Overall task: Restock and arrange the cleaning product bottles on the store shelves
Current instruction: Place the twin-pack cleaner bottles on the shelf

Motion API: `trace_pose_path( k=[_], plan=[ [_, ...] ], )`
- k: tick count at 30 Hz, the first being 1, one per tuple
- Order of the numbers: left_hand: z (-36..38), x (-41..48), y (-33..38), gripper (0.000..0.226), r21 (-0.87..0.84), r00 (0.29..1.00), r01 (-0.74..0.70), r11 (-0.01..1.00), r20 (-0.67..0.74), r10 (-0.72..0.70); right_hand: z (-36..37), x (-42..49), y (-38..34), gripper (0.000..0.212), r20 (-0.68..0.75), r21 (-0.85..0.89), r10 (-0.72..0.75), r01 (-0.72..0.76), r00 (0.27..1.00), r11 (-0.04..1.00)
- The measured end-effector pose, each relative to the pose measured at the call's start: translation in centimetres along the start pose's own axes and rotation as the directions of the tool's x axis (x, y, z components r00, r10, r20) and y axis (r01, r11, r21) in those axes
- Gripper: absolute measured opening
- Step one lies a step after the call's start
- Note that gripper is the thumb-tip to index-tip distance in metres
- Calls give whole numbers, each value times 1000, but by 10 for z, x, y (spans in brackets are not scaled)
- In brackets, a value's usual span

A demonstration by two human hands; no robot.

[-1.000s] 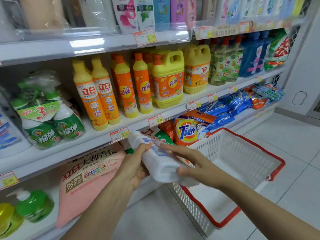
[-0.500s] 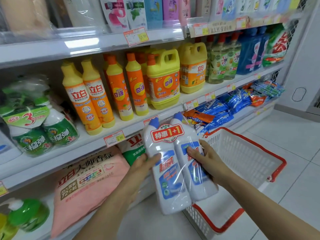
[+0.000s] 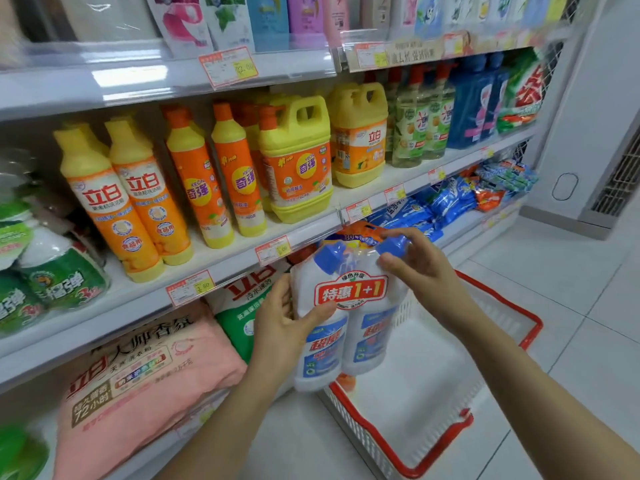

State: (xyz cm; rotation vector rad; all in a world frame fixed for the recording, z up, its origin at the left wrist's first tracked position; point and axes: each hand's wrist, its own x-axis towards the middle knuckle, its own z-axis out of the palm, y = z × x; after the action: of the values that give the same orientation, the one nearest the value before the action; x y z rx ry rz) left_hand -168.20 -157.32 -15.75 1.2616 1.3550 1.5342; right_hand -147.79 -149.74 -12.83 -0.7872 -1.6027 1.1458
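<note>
A shrink-wrapped twin pack of white cleaner bottles (image 3: pixel 349 327) with blue caps and a red "1+1" sticker is held upright in front of the lower shelves. My left hand (image 3: pixel 282 327) grips its left side, thumb across the front. At the top of the right-hand bottle, my right hand (image 3: pixel 420 268) has its fingers curled around the blue cap. On the middle shelf (image 3: pixel 221 268) stand orange-and-yellow dish soap bottles (image 3: pixel 138 199) and yellow jugs (image 3: pixel 298 161).
A white basket with a red rim (image 3: pixel 502 368) sits on the floor below the pack. Pink (image 3: pixel 138 382) and green-white detergent bags fill the bottom shelf, blue bags (image 3: pixel 446 202) further right. Green-labelled bottles (image 3: pixel 52 271) stand at the left. White tiled floor lies to the right.
The twin pack went from lying sideways to upright and rose a little. My right hand moved from the pack's body up to the blue cap; my left hand stayed on the left side.
</note>
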Motion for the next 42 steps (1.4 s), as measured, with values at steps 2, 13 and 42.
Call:
trace_pose_path(
  k=[2, 13, 42],
  plan=[
    [9, 4, -7, 47, 16, 999, -16, 1000, 36, 15, -12, 0, 7, 26, -54, -19, -72, 71, 996, 997],
    [45, 17, -84, 41, 380, 993, 47, 924, 82, -85, -46, -15, 84, 26, -77, -144, -4, -7, 997, 990],
    [-24, -19, -98, 40, 768, 921, -285, 574, 386, -60, -17, -40, 133, 30, 41, -666, 423, -291, 905, 687]
  ],
)
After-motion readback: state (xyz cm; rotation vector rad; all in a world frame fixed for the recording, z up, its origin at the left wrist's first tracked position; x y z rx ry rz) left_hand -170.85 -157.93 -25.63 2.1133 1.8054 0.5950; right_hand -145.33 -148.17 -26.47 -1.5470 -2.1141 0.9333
